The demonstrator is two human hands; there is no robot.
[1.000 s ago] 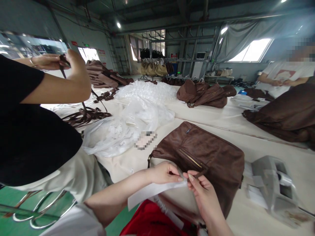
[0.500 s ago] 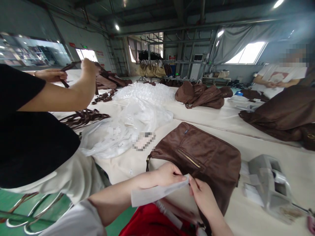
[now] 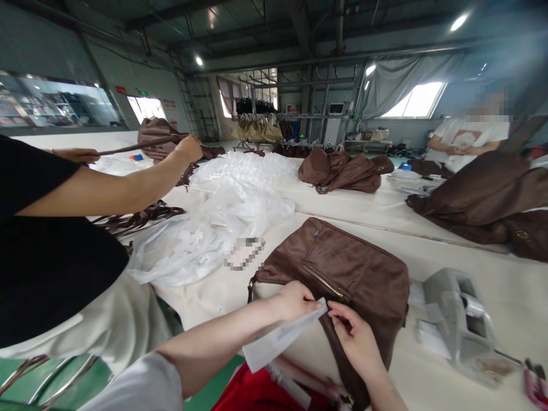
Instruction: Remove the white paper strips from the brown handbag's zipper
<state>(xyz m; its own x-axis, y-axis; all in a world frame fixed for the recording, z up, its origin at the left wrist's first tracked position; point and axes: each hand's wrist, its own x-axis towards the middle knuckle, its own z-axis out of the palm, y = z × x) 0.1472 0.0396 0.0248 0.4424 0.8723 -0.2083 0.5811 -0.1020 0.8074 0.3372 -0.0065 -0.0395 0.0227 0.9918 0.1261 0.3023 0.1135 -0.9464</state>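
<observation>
My left hand (image 3: 296, 302) pinches a strip of thin white translucent paper or film (image 3: 285, 339) near its upper end; the rest hangs down toward my lap. Close to that end is my right hand (image 3: 354, 337), fingers parted and curled a little, with nothing visible in them. Beneath both hands lies a brown leather bag (image 3: 342, 257) on the pale table, its gold zipper facing up. The bag's strap runs down under my right forearm toward the table edge.
A grey tape dispenser (image 3: 460, 319) stands right of the bag. Crumpled clear plastic bags (image 3: 214, 228) and a blurred-out flat object (image 3: 245, 253) lie left. More brown bags (image 3: 342, 170) are behind. At left, a co-worker in black (image 3: 55, 268) stretches a brown strap (image 3: 137, 145).
My right fingers have come away from the strip's end and parted, while my left hand keeps its pinch. The co-worker at left has pulled a strap out straight.
</observation>
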